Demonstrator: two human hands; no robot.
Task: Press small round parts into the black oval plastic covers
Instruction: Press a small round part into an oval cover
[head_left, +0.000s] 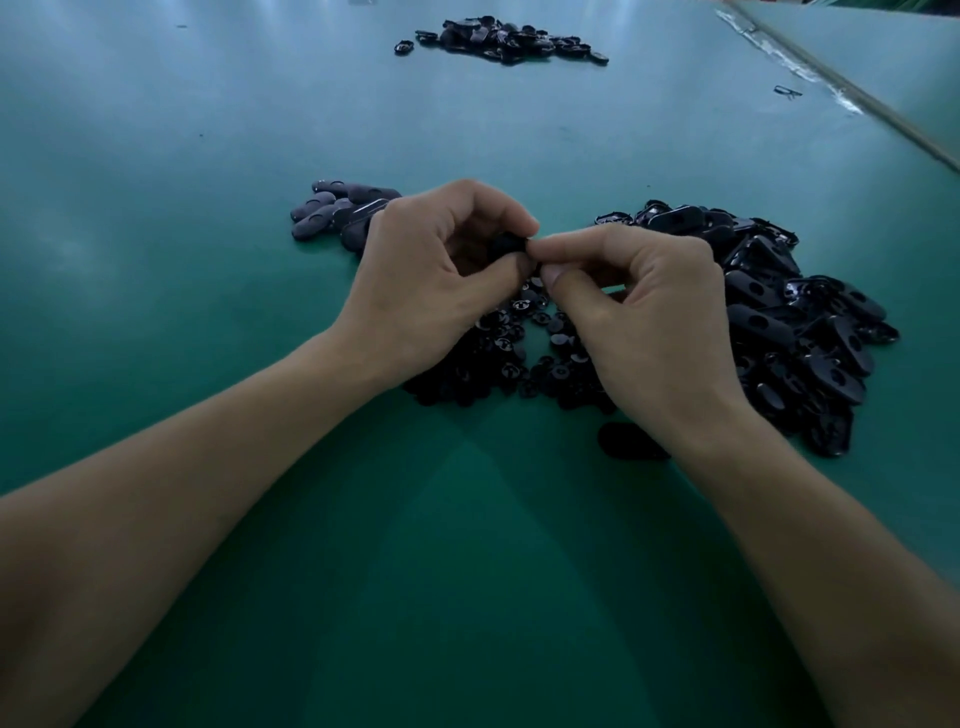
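hands meet at the centre of the frame, fingertip to fingertip, just above the green table (208, 270). left hand (441, 270) has its fingers curled over and its thumb tucked under a black piece (506, 244), gripping it (most of that piece is hidden by the fingers, so its shape can't be told). right hand (639, 312) comes in from the right, thumb and forefinger pinched together on the near end of the same piece, the other fingers curled loosely behind. whether a round part sits between those fingertips can't be told.

directly below the hands, at mid-frame, lies the heap of small round parts (514, 343), black and glossy, spread flat on the table between the two wrists. right of centre, just beside the right hand, sits the big pile of oval covers (779, 312), shiny black, jumbled at all angles, several showing a round hole. left of centre, partly behind the left hand, a smaller cluster of covers (337, 213) lies dome side up, looking greyer in the light. one lone cover (623, 441) rests on the table, touching the underside of the right wrist.

far off at the top centre of the frame, another heap of black parts (509, 39) sits well apart from everything else. a pale strip (857, 98) runs diagonally across the upper right corner.
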